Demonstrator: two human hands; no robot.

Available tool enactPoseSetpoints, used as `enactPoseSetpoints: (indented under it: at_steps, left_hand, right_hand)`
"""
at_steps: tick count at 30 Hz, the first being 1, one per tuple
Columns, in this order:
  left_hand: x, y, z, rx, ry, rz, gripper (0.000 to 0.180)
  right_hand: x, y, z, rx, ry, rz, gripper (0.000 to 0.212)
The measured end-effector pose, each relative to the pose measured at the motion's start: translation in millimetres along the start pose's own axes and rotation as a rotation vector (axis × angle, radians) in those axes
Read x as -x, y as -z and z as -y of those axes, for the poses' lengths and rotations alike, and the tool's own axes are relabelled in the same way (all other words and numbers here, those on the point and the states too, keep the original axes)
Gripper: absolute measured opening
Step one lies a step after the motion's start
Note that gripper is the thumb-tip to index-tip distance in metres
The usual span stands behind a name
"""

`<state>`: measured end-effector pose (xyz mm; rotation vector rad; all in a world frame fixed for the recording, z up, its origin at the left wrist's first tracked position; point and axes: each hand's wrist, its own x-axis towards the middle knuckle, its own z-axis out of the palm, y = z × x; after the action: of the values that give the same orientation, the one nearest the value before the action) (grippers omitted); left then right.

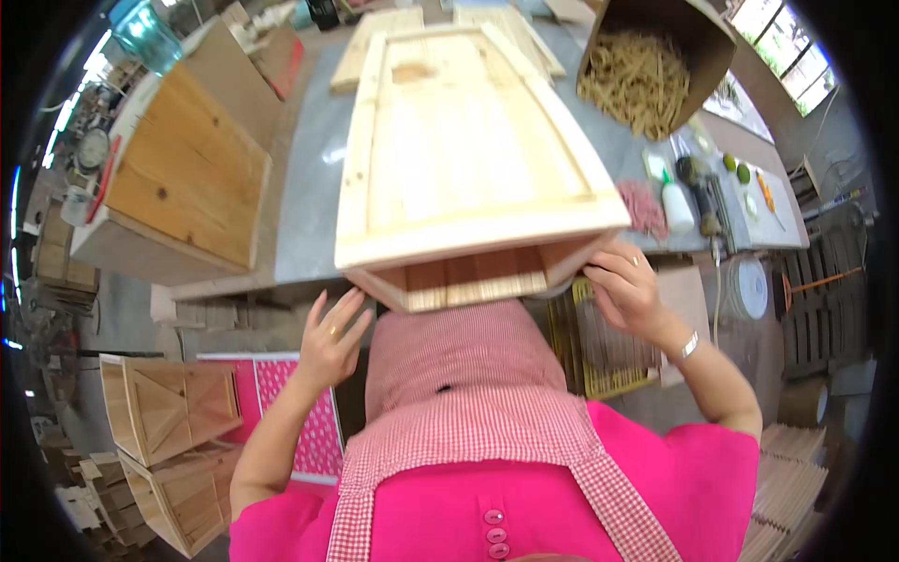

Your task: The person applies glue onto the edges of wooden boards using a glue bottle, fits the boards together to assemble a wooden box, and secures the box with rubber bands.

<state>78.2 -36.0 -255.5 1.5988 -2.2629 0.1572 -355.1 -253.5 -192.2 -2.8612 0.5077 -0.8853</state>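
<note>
A pale wooden box (468, 140) lies on the grey worktable with a framed panel face up. Its near end is open towards me and shows a hollow inside. At the near left corner is my left hand (330, 337), fingers spread, the fingertips against the box's lower edge. My right hand (629, 288) has its fingers bent around the near right corner, holding the edge; part of the grip is hidden. The near end of the box overhangs the table edge, in front of my checked apron (468, 421).
A box of wood shavings (637, 80), a glue bottle (676, 204), a pink cloth (643, 206) and a power tool (700, 192) sit on the right. An orange-brown wooden cabinet (187, 169) stands at left. Finished crates (178, 407) are stacked lower left.
</note>
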Motion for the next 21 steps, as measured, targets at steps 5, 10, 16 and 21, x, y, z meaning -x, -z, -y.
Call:
enactPoseSetpoints:
  at_steps: [5,10,16,21]
  left_hand:
    - [-49.9,34.2,43.9,0.333,0.522,-0.396,0.028]
    - [-209.3,64.4,101.2,1.034,0.963,-0.227,0.05]
    - [-303.5,22.5,133.8,0.837,0.997,0.002,0.068]
    - [-314.3,33.9,117.5,0.596,0.913,0.089,0.067]
  right_hand:
    - [-67.3,35.8,-28.9,-0.124,-0.363,-0.28,0.021]
    - [-174.2,11.3,-125.7,-0.147,-0.382,-0.13,0.038]
    - [-245.5,-39.6,-152.7,-0.243,-0.495,0.043,0.057]
    - [-243.1,-40.9,-152.3,-0.172,-0.49,0.036,0.06]
